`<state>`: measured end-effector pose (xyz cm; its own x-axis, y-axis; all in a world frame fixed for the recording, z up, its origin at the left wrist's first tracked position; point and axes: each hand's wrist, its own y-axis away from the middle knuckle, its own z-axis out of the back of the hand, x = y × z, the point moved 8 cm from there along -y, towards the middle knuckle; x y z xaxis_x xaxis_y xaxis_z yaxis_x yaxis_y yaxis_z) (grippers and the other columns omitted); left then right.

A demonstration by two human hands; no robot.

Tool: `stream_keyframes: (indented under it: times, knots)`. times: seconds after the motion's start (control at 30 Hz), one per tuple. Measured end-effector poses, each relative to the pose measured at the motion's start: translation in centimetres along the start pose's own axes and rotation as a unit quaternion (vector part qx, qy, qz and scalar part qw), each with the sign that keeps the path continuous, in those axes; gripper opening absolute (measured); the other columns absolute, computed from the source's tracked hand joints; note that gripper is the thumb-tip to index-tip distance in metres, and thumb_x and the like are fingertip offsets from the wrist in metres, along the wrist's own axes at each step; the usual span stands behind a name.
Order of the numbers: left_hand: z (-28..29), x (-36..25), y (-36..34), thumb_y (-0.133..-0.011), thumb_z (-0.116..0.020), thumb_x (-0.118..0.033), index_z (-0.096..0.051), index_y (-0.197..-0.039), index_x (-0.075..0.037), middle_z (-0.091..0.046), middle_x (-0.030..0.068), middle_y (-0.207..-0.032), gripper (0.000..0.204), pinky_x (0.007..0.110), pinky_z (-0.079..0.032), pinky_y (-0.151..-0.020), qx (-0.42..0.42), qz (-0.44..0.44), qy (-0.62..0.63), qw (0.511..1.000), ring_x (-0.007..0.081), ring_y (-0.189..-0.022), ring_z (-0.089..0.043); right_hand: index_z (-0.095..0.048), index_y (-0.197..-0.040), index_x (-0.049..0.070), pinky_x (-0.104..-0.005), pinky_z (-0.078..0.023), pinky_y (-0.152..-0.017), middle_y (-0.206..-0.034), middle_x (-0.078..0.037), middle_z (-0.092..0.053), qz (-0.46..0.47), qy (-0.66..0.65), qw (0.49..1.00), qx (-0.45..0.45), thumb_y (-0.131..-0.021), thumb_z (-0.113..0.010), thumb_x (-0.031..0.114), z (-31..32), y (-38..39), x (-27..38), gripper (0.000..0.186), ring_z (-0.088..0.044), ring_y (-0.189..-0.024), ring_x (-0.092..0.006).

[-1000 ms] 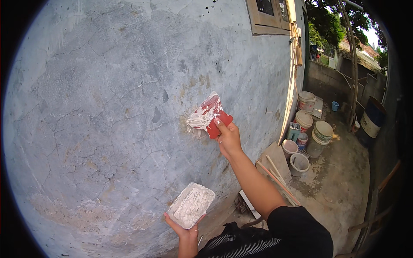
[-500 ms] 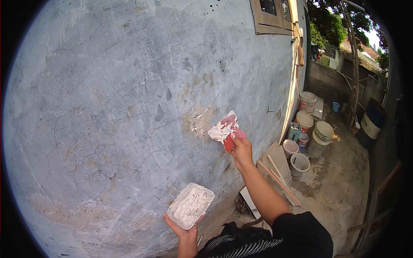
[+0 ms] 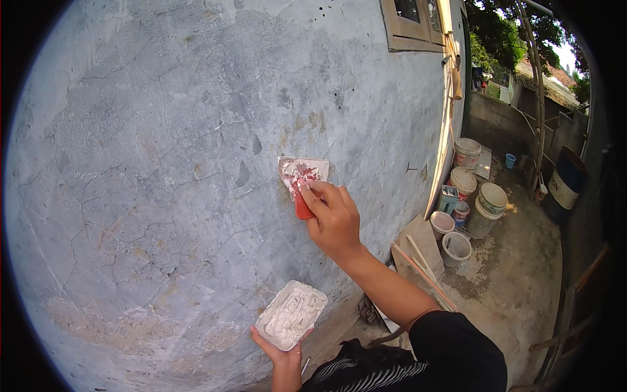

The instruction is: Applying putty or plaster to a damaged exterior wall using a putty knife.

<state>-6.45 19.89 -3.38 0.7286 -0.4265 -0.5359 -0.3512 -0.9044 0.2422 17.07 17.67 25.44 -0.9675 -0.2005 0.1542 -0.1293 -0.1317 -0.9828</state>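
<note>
My right hand (image 3: 336, 219) grips a red putty knife (image 3: 304, 208) whose wide blade is smeared with whitish putty. The blade lies against the cracked blue-grey wall (image 3: 176, 209), over the spot of the putty patch, which it mostly hides. Lower down, my left hand (image 3: 282, 353) holds up a shallow rectangular tub (image 3: 290, 316) from below. Pale putty with a rough, ridged surface fills the tub. It is close to the wall.
Several paint buckets (image 3: 490, 199) stand along the wall's foot at the right. Wooden sticks (image 3: 424, 274) lean by a board (image 3: 418, 245). A blue and white drum (image 3: 563, 186) is at the far right, and a wooden window (image 3: 413, 26) is above.
My right hand has moved left and turned the putty knife, bringing its blade from beside the putty patch onto it. My left hand and the tub have barely shifted.
</note>
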Motion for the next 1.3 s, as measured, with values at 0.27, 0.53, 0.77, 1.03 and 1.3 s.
stream_keyframes:
  times: [0.27, 0.53, 0.77, 1.03, 1.3]
  knots:
    - [0.2, -0.3, 0.1, -0.088, -0.027, -0.084, -0.039, -0.155, -0.017, -0.049, 0.0156, -0.153, 0.096, 0.075, -0.048, -0.085, -0.018, -0.001, -0.023, 1.0, 0.0477, -0.131, -0.054, -0.073, -0.12, 0.01, -0.0366, -0.051, -0.073, -0.111, -0.004, -0.068, 0.015, 0.0, 0.995, 0.098, -0.072, -0.07, 0.004, -1.8, 5.2, 0.6, 0.048, -0.061, -0.087, -0.0246]
    - [-1.0, 1.3, -0.1, -0.087, -0.025, -0.085, -0.039, -0.155, -0.016, -0.051, 0.0148, -0.152, 0.098, 0.073, -0.049, -0.084, -0.013, 0.028, -0.05, 0.998, 0.0457, -0.13, -0.056, -0.074, -0.119, 0.011, -0.0351, -0.052, -0.07, -0.109, -0.004, -0.069, 0.036, -0.061, 0.986, 0.148, -0.07, -0.071, 0.002, -0.6, 8.6, 1.2, 0.049, -0.062, -0.082, -0.0239]
    - [-0.9, 1.8, -0.1, -0.087, -0.025, -0.086, -0.04, -0.154, -0.015, -0.054, 0.0156, -0.149, 0.098, 0.072, -0.053, -0.079, -0.011, 0.03, -0.045, 0.998, 0.0462, -0.126, -0.059, -0.075, -0.115, 0.006, -0.0328, -0.052, -0.069, -0.108, -0.008, -0.069, -0.047, -0.177, 0.971, 0.156, -0.076, -0.07, -0.005, 2.6, 8.2, -0.6, 0.04, -0.063, -0.083, -0.0251]
    - [-0.9, 1.4, 0.2, -0.088, -0.025, -0.085, -0.04, -0.154, -0.014, -0.052, 0.0172, -0.15, 0.098, 0.072, -0.053, -0.079, -0.003, 0.023, -0.03, 0.999, 0.0474, -0.126, -0.058, -0.074, -0.113, 0.003, -0.0321, -0.052, -0.07, -0.109, -0.009, -0.069, -0.044, -0.072, 0.993, -0.078, -0.077, -0.07, -0.005, 4.6, 1.3, -1.4, 0.037, -0.062, -0.081, -0.0241]
    - [-0.8, 1.0, 0.7, -0.088, -0.025, -0.083, -0.04, -0.155, -0.015, -0.051, 0.0157, -0.152, 0.096, 0.072, -0.052, -0.082, 0.014, 0.015, -0.02, 1.0, 0.0474, -0.13, -0.055, -0.074, -0.117, 0.005, -0.0358, -0.053, -0.077, -0.112, -0.007, -0.069, -0.014, -0.05, 0.998, -0.038, -0.071, -0.068, 0.0, -3.3, 2.0, 2.5, 0.047, -0.063, -0.089, -0.0263]
